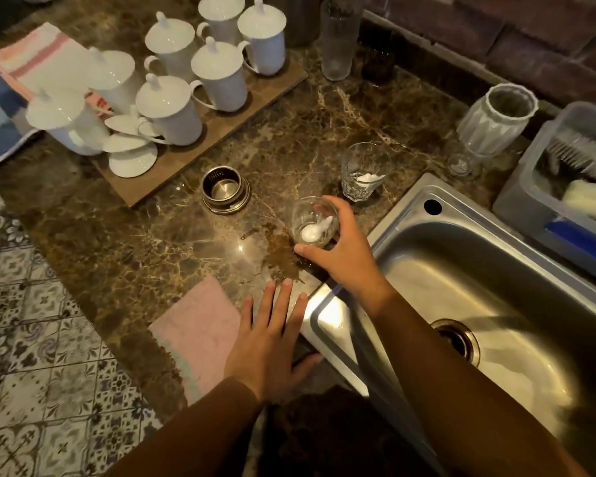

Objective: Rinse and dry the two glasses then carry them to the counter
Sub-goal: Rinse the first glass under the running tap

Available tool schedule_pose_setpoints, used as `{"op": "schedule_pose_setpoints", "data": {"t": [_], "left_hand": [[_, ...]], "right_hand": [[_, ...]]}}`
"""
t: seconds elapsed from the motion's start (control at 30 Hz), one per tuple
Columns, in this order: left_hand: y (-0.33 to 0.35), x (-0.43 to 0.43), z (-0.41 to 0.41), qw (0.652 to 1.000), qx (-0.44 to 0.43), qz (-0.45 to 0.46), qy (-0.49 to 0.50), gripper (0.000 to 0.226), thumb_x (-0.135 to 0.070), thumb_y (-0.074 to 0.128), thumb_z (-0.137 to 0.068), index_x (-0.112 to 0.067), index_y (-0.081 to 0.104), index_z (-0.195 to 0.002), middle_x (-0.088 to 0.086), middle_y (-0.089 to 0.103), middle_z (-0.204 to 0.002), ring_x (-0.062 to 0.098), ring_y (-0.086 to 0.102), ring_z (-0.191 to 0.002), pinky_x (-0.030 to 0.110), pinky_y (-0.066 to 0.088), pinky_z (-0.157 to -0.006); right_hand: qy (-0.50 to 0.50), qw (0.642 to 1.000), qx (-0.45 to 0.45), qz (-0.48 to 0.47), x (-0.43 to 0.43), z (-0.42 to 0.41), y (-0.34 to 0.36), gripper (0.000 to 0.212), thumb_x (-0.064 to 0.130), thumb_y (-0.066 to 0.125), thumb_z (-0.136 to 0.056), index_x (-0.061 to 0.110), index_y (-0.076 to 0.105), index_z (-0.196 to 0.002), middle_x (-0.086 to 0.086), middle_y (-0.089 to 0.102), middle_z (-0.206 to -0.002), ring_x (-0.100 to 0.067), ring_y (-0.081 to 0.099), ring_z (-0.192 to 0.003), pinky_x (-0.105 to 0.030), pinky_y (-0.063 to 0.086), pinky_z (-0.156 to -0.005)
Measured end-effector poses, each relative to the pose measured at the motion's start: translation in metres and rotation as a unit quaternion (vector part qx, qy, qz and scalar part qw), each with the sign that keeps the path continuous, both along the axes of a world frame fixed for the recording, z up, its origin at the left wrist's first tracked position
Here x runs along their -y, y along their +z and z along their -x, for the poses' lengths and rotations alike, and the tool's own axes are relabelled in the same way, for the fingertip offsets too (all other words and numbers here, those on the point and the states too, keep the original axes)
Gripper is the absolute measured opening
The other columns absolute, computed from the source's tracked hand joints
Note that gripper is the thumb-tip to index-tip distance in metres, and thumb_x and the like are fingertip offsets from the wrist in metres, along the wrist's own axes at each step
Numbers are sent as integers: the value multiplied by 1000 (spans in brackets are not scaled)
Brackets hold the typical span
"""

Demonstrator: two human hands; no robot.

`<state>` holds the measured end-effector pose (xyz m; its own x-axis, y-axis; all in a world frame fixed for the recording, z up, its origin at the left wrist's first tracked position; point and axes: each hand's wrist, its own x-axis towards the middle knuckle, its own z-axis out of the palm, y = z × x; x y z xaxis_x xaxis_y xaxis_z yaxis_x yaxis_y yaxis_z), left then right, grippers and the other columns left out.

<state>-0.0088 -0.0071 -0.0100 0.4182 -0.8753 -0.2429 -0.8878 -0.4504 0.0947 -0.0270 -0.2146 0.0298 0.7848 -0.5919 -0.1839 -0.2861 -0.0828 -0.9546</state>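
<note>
My right hand [344, 256] grips a short clear glass [312, 222] with white residue at its bottom, tilted on the brown marble counter [159, 235] beside the sink's left rim. A second clear glass [362, 172], also with white residue inside, stands upright just behind it. My left hand [269, 339] lies flat with fingers spread on the counter edge, beside a pink cloth [200, 335]. The steel sink [479, 270] lies to the right with its drain [458, 339] open.
A wooden tray [172, 166] with several lidded white mugs fills the back left. A metal strainer [225, 191] sits mid-counter. A tall glass [339, 39], a ribbed jar [496, 120] and a grey tub [565, 187] with brushes line the back and right.
</note>
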Motion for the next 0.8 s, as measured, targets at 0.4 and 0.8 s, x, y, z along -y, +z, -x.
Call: {"op": "schedule_pose_setpoints", "data": {"t": [0.4, 0.8], "left_hand": [[-10, -7, 1, 1000, 10, 10, -4, 91, -78, 26, -94, -18, 9, -162, 14, 7, -169, 39, 8, -155, 59, 10, -118], [12, 0, 9, 998, 0, -54, 18, 90, -76, 10, -94, -16, 8, -162, 16, 11, -168, 41, 11, -154, 63, 23, -118]], "right_hand": [[-85, 996, 19, -27, 1, 75, 25, 83, 16, 87, -72, 37, 43, -139, 12, 52, -140, -8, 49, -130, -34, 45, -110], [-230, 973, 2, 14, -18, 240, 66, 84, 20, 89, -68, 35, 44, -138, 10, 57, -135, -13, 55, -125, -44, 48, -107]]}}
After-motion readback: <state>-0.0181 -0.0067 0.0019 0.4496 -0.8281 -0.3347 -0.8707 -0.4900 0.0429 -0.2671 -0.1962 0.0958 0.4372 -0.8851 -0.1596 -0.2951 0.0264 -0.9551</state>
